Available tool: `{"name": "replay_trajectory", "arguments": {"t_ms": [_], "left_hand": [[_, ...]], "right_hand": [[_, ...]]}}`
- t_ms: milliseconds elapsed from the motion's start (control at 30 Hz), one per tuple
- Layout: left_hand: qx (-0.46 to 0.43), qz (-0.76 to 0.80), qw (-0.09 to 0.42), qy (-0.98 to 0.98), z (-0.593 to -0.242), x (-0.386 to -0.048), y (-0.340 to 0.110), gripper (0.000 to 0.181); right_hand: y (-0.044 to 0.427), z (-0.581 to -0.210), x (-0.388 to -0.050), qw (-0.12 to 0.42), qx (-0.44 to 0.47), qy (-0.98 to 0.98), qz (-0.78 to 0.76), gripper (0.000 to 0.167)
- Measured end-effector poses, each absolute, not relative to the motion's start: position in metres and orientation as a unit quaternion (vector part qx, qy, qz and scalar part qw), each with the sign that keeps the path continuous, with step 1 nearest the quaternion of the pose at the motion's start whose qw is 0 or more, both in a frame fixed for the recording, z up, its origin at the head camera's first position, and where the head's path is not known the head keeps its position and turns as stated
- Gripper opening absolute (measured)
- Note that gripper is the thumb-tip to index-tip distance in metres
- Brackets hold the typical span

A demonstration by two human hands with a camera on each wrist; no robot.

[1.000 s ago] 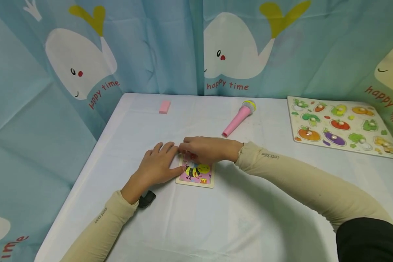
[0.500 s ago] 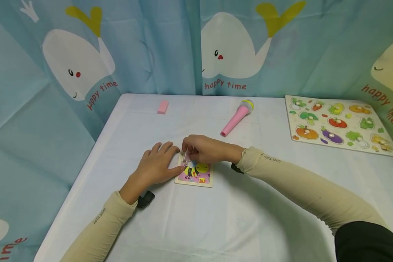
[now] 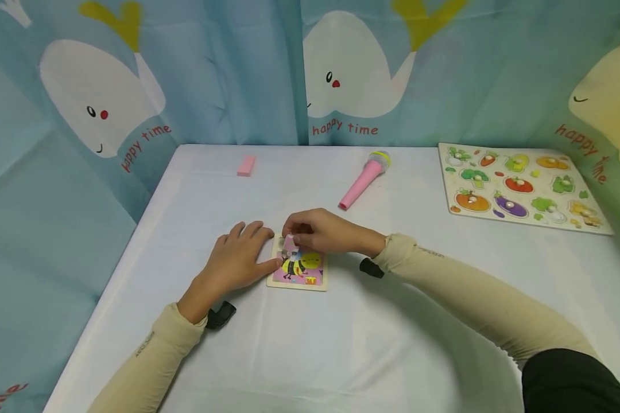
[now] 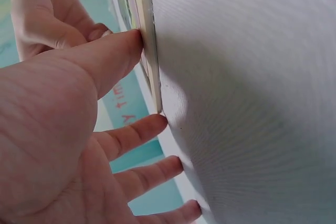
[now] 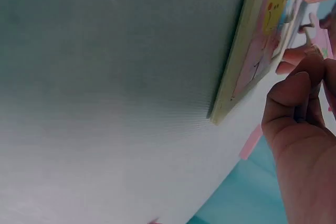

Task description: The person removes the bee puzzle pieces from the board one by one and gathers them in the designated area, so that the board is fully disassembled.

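Observation:
A small square bee puzzle [image 3: 295, 286] with a pale wooden border lies on the white table. My left hand [image 3: 239, 255] rests beside its left side with fingers spread; in the left wrist view the thumb [image 4: 123, 45] presses on the board's edge. Between thumb and fingers, my right hand [image 3: 324, 231] pinches a pink puzzle piece [image 3: 290, 243]. That piece is tilted over the upper left part of the board, seen again in the right wrist view as a pink puzzle piece [image 5: 321, 39]. My right fingers hide the board's upper right part.
A pink block [image 3: 246, 166] lies at the table's back left. Behind the puzzle is a pink toy microphone [image 3: 363, 182]. At the back right lies a vegetable peg board [image 3: 527, 186]. A blue whale-print curtain [image 3: 227, 86] hangs along the back and left.
The puzzle piece, mostly covered by my right fingers earlier, now shows tilted above the board. My left hand keeps its place at the board. The head view has shifted slightly.

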State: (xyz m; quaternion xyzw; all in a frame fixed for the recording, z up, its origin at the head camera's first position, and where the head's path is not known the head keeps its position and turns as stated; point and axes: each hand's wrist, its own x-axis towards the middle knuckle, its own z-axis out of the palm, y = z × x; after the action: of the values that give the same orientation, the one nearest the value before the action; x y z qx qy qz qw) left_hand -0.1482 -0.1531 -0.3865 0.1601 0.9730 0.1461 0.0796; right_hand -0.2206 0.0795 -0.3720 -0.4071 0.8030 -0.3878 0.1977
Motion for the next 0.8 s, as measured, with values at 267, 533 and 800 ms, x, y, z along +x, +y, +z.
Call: {"name": "replay_trajectory", "arguments": {"t_ms": [267,533,800], "left_hand": [[0.164,0.146,0.093,0.971,-0.386,-0.147,-0.158,0.075],[0.192,0.141,0.134,0.962,-0.382,-0.144,-0.165,0.092],[0.211,0.131,0.160,0.955,-0.381,-0.143,-0.167,0.103]], "right_hand": [[0.098,-0.373,-0.214,0.199,-0.359,0.811,-0.418,0.011],[0.127,-0.374,-0.211,0.168,-0.319,0.831,-0.424,0.007],[0.160,-0.373,-0.209,0.149,-0.284,0.834,-0.449,0.010]]}}
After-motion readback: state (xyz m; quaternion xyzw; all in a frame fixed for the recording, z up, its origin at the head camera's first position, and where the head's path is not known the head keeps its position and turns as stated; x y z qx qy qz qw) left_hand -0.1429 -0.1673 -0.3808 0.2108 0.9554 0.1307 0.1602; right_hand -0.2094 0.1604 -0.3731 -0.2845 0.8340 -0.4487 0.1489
